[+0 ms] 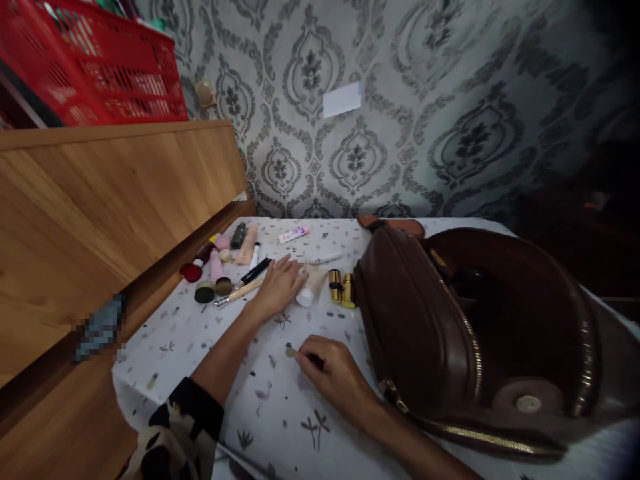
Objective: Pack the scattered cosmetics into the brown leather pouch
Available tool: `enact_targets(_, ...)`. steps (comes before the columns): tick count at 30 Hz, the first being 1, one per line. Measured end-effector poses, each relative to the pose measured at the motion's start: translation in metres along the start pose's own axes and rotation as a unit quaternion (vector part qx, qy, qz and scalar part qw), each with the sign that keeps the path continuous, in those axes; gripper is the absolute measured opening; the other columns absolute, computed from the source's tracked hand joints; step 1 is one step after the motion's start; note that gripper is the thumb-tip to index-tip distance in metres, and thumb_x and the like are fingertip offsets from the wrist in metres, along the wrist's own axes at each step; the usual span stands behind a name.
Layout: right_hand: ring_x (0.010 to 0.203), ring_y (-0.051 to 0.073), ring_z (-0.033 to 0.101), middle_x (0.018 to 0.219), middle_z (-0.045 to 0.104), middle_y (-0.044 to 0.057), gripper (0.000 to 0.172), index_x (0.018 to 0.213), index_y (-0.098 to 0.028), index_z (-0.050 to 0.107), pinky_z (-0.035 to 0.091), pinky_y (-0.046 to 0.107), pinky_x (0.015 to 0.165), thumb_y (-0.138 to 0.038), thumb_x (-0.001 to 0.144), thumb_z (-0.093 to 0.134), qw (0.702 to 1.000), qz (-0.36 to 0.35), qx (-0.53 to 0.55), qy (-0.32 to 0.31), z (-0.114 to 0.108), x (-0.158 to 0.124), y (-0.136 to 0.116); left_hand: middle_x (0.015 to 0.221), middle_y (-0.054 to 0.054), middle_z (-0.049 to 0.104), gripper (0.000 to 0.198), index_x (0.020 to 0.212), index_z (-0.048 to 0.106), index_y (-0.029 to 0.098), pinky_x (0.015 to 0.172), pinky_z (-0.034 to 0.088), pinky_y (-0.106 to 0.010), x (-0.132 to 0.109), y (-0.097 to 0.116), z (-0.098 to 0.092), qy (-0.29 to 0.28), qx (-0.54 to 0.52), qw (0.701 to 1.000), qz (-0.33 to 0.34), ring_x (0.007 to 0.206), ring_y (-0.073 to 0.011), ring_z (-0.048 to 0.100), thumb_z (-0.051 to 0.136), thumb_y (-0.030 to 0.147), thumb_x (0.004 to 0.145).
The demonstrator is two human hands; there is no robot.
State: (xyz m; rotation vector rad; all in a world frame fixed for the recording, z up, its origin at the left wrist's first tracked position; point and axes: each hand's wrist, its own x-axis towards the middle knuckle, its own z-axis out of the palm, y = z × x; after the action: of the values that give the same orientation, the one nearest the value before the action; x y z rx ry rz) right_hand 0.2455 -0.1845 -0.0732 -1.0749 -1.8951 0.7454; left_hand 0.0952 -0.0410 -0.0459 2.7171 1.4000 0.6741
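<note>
My left hand (278, 285) lies flat on the white patterned tablecloth (280, 413), fingers stretched toward a pale cream tube (310, 288) and touching it. My right hand (334, 375) rests nearer to me, fingers curled in a pinch on something small and dark that I cannot make out. A large brown leather bag (415, 320) lies open on the right, its gold zipper showing. Two gold lipstick cases (341, 288) stand between the tube and the bag.
Several cosmetics lie at the table's far left: pink tubes (217, 265), round compacts (205, 292), a black pencil (254, 272), a brush (238, 293). A wooden headboard (100, 220) borders the left, with a red basket (100, 63) on top. Patterned wallpaper is behind.
</note>
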Motion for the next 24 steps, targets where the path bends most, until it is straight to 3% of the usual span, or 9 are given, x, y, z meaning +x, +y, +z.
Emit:
enact_targets(4, 0.054, 0.011, 0.046, 0.059, 0.053, -0.002, 0.031, 0.062, -0.018, 0.054, 0.033, 0.023, 0.054, -0.022, 0.092, 0.052, 1.0, -0.007, -0.006, 0.0, 0.0, -0.001, 0.0, 0.153, -0.016, 0.05, 0.047, 0.14, 0.053, 0.019, 0.121, 0.028, -0.057, 0.008, -0.033, -0.014, 0.022, 0.029, 0.994, -0.101, 0.152, -0.0299, 0.033, 0.035, 0.044, 0.104)
enact_targets(7, 0.056, 0.012, 0.047, 0.06, 0.054, -0.001, 0.031, 0.062, -0.018, 0.054, 0.033, 0.023, 0.055, -0.021, 0.092, 0.052, 1.0, -0.006, -0.004, -0.001, 0.001, -0.001, 0.0, 0.161, -0.02, 0.038, 0.05, 0.145, 0.047, 0.017, 0.121, 0.023, -0.062, 0.018, -0.07, -0.029, 0.028, 0.065, 0.98, -0.186, 0.154, -0.0344, 0.025, 0.039, 0.043, 0.103)
enact_targets(11, 0.056, 0.012, 0.048, 0.06, 0.053, -0.001, 0.031, 0.062, -0.018, 0.053, 0.034, 0.023, 0.056, -0.022, 0.093, 0.052, 1.0, 0.0, 0.0, -0.006, -0.001, -0.001, -0.001, 0.162, -0.024, 0.033, 0.047, 0.146, 0.046, 0.012, 0.121, 0.02, -0.064, 0.034, -0.123, -0.058, 0.027, 0.119, 0.95, -0.286, 0.155, -0.0376, 0.02, 0.041, 0.033, 0.104)
enact_targets(14, 0.057, 0.012, 0.049, 0.061, 0.054, -0.001, 0.029, 0.063, -0.018, 0.053, 0.034, 0.023, 0.056, -0.02, 0.091, 0.052, 1.0, 0.004, -0.004, -0.01, -0.002, 0.0, -0.001, 0.157, -0.017, 0.041, 0.048, 0.143, 0.05, 0.017, 0.116, 0.033, -0.064, 0.041, -0.158, -0.077, 0.03, 0.152, 0.928, -0.339, 0.146, -0.0363, 0.038, 0.057, 0.037, 0.099)
enact_targets(18, 0.059, 0.012, 0.052, 0.062, 0.056, 0.0, 0.03, 0.062, -0.017, 0.053, 0.035, 0.023, 0.058, -0.019, 0.092, 0.052, 1.0, 0.002, -0.009, -0.014, -0.001, 0.0, 0.0, 0.14, -0.012, 0.057, 0.043, 0.134, 0.057, 0.019, 0.102, 0.052, -0.054, 0.043, -0.188, -0.082, 0.017, 0.174, 0.917, -0.359, 0.123, -0.0287, 0.059, 0.064, 0.038, 0.096)
enact_targets(24, 0.06, 0.012, 0.052, 0.063, 0.056, 0.0, 0.03, 0.063, -0.017, 0.054, 0.035, 0.023, 0.06, -0.024, 0.092, 0.052, 1.0, 0.015, 0.006, -0.019, -0.002, 0.0, 0.0, 0.132, -0.011, 0.061, 0.039, 0.13, 0.059, 0.018, 0.094, 0.056, -0.048, 0.046, -0.21, -0.065, -0.039, 0.162, 0.936, -0.309, 0.112, -0.0251, 0.064, 0.064, 0.037, 0.097)
